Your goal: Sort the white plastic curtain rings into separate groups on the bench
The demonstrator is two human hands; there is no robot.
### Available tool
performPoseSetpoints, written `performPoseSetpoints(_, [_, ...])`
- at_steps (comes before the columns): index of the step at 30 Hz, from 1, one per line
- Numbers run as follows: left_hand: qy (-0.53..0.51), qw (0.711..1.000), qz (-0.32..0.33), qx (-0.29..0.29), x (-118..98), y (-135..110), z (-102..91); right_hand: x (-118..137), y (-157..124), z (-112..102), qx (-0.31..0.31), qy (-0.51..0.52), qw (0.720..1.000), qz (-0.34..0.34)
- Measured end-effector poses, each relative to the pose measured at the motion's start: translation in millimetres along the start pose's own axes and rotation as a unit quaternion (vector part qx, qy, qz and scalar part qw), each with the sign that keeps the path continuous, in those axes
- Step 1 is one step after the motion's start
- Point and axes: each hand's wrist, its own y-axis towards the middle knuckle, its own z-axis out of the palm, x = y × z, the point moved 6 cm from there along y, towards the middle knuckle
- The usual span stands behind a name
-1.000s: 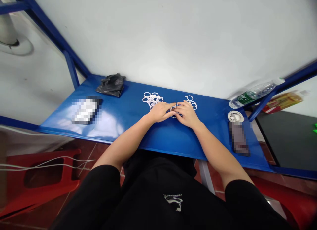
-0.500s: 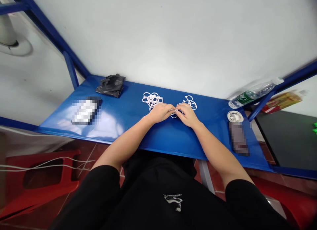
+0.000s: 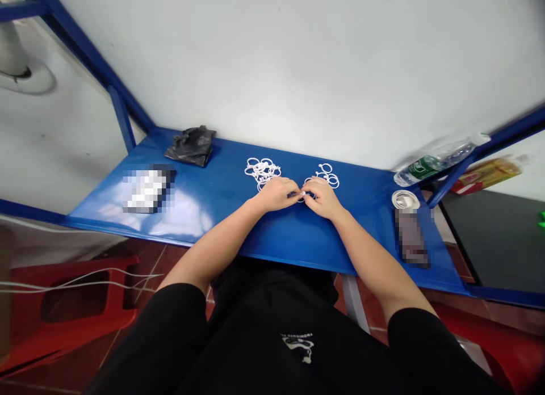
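Note:
My left hand (image 3: 277, 194) and my right hand (image 3: 322, 197) meet over the middle of the blue table (image 3: 221, 213), fingertips almost touching. Between them is a thin white ring with a small bead-like knob (image 3: 304, 194), pinched by the fingers of both hands and partly hidden by them. Just beyond my left hand lies a tangled pile of similar white rings (image 3: 263, 169). A few more white rings (image 3: 327, 169) rest behind my right hand, some partly covered by it.
A crumpled black plastic bag (image 3: 191, 146) and a pixelated phone-like object (image 3: 149, 189) lie on the left. At right are a coiled white cable (image 3: 404, 200), another pixelated dark object (image 3: 411, 239) and a clear bottle (image 3: 438, 161) leaning near the blue frame. A white wall (image 3: 298, 71) stands behind.
The ring's loop, visible below the fingers before, is now more hidden between the hands. Its knob shows at the fingertips. Both hands have hardly moved.

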Motion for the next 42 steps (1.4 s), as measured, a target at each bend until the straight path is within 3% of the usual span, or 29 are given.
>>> performPoseSetpoints(11, [-0.004, 0.998, -0.012, 0.057, -5.2, 1.1, 10.7, -4.4, 0.9, 2.3, 0.028, 0.009, 0.999, 0.015])
performPoseSetpoints(16, [0.001, 0.998, -0.022, 0.057, -4.1, 1.9, 9.1, -3.4, 0.2, 0.9, 0.022, 0.005, 0.999, 0.031])
performPoseSetpoints(22, [0.051, 0.996, -0.079, -0.007, 10.7, 3.1, -11.8, -8.7, -1.4, -5.0, -0.021, -0.005, 0.997, 0.075])
performPoseSetpoints(28, [0.126, 0.970, -0.173, -0.111, 33.7, -4.8, -37.3, -16.6, -0.5, 3.0, 0.026, -0.053, 0.997, 0.051])
performPoseSetpoints(36, [0.133, 0.957, -0.223, -0.129, 47.9, -11.2, -41.6, -20.7, -2.5, 7.3, 0.054, -0.072, 0.995, 0.041])
performPoseSetpoints(42, [0.150, 0.934, -0.264, -0.187, 54.0, -18.9, -51.1, -17.7, -1.0, 5.7, 0.048, -0.052, 0.997, 0.042])
